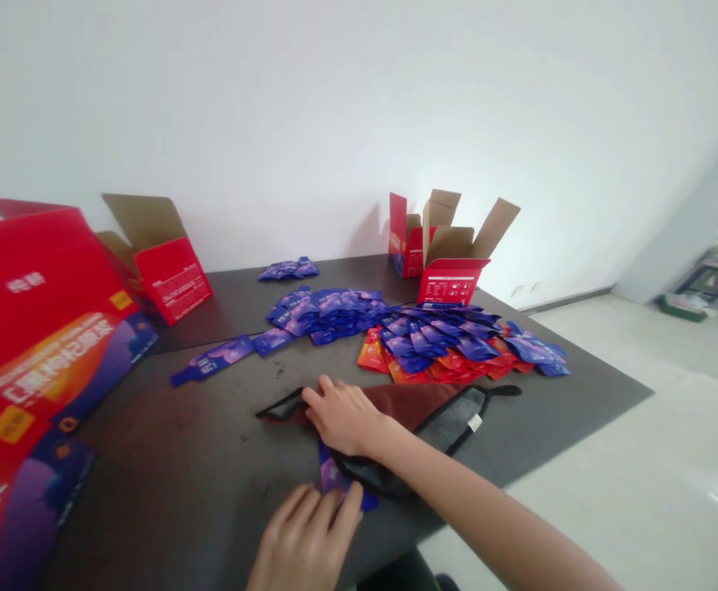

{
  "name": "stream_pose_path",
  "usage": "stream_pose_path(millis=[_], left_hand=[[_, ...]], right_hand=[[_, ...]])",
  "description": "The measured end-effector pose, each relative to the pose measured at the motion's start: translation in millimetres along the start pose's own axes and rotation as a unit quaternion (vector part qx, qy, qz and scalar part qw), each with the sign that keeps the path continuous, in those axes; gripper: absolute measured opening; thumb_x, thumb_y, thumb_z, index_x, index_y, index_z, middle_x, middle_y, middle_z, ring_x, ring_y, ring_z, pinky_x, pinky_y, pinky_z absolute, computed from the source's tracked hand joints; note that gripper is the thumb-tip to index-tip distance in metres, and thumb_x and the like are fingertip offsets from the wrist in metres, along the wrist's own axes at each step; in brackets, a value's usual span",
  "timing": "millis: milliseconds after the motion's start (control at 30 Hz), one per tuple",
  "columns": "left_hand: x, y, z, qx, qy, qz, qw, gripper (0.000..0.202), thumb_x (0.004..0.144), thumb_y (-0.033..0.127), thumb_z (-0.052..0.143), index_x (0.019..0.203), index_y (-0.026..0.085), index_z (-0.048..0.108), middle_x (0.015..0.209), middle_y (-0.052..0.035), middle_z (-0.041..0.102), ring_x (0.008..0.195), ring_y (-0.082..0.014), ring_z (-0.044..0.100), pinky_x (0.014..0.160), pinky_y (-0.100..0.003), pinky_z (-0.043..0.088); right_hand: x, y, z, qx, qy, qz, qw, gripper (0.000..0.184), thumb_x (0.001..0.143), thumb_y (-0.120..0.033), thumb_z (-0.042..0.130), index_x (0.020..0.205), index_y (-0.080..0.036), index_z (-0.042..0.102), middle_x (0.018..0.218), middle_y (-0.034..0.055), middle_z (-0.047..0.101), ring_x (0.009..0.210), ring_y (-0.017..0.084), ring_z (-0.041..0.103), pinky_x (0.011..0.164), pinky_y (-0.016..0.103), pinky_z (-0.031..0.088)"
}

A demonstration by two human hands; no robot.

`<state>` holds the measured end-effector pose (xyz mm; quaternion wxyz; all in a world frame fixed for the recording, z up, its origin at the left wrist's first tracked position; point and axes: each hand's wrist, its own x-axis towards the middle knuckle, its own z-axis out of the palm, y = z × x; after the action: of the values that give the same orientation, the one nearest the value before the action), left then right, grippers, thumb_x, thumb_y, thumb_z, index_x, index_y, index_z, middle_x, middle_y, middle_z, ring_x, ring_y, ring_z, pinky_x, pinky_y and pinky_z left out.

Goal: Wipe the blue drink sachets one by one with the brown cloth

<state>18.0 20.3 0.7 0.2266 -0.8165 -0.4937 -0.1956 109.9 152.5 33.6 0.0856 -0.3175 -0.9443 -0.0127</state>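
Note:
A brown and grey cloth with black edging (413, 404) lies partly folded near the front of the dark table. My right hand (343, 414) is on its left part, fingers curled round the fabric. Under the cloth a blue-purple sachet (330, 469) is partly covered, showing at the left and near edges. Close to that near edge is my left hand (309, 538), its fingers bent and slightly apart, fingertips at the sachet with no grip visible.
Behind the cloth lies a heap of blue and red-orange sachets (450, 341), with another blue pile (327, 310) left of it and a single sachet (220, 359). Open red cartons stand at back right (450, 279) and back left (177, 279). A large red carton (57, 304) fills the left side.

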Motion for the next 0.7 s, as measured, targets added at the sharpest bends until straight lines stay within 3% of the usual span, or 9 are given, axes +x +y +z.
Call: stream_pose_path(millis=[100, 200, 300, 433, 533, 700], left_hand=[[-4, -2, -5.2, 0.035, -0.03, -0.021, 0.999, 0.034, 0.08, 0.007, 0.037, 0.094, 0.02, 0.065, 0.091, -0.0027, 0.068, 0.07, -0.0139, 0.061, 0.061, -0.024, 0.05], [-9, 1, -5.6, 0.056, -0.04, -0.009, 0.998, 0.038, 0.076, 0.002, 0.037, 0.095, 0.018, 0.065, 0.095, -0.0049, 0.068, 0.073, -0.0156, 0.062, 0.061, -0.025, 0.051], [-7, 9, -5.0, 0.071, -0.079, -0.008, 0.994, 0.038, 0.071, 0.0, 0.043, 0.094, 0.018, 0.066, 0.094, -0.0074, 0.068, 0.071, -0.0162, 0.061, 0.063, -0.028, 0.051], [2, 19, -7.5, 0.081, -0.133, -0.048, 0.987, 0.041, 0.064, -0.004, 0.045, 0.089, 0.019, 0.067, 0.08, -0.006, 0.068, 0.064, -0.0154, 0.059, 0.059, -0.026, 0.049], [3, 23, -7.8, 0.092, -0.13, -0.046, 0.986, 0.04, 0.063, -0.005, 0.043, 0.087, 0.017, 0.067, 0.072, -0.0046, 0.066, 0.062, -0.0155, 0.058, 0.056, -0.026, 0.048], [-6, 20, -0.3, 0.089, -0.072, -0.008, 0.993, 0.036, 0.069, -0.001, 0.04, 0.089, 0.014, 0.066, 0.076, -0.0046, 0.066, 0.068, -0.0149, 0.058, 0.064, -0.026, 0.049]], right_hand=[[-21, -4, -7, 0.009, 0.019, -0.029, 0.999, 0.025, 0.089, -0.034, 0.037, 0.113, -0.028, 0.042, 0.099, 0.0061, 0.046, 0.089, 0.021, 0.047, 0.075, 0.036, 0.042], [-32, -5, -6, 0.017, 0.023, -0.074, 0.997, 0.027, 0.089, -0.035, 0.04, 0.115, -0.036, 0.042, 0.103, 0.0052, 0.044, 0.09, 0.021, 0.045, 0.077, 0.035, 0.04], [-29, -3, -6, 0.016, 0.005, -0.084, 0.996, 0.022, 0.089, -0.034, 0.039, 0.109, -0.031, 0.048, 0.097, 0.0047, 0.047, 0.082, 0.018, 0.048, 0.07, 0.03, 0.04], [-38, -1, -26, 0.032, 0.019, -0.079, 0.996, 0.02, 0.091, -0.032, 0.034, 0.106, -0.025, 0.046, 0.091, 0.0024, 0.05, 0.073, 0.015, 0.049, 0.063, 0.025, 0.038], [-58, -4, -35, 0.039, 0.034, -0.066, 0.996, 0.019, 0.091, -0.032, 0.034, 0.103, -0.022, 0.045, 0.088, 0.0023, 0.05, 0.073, 0.015, 0.048, 0.063, 0.026, 0.038], [-66, -9, -16, 0.002, -0.025, -0.095, 0.995, 0.018, 0.084, -0.035, 0.043, 0.102, -0.031, 0.046, 0.091, 0.0034, 0.048, 0.068, 0.017, 0.049, 0.055, 0.027, 0.035]])
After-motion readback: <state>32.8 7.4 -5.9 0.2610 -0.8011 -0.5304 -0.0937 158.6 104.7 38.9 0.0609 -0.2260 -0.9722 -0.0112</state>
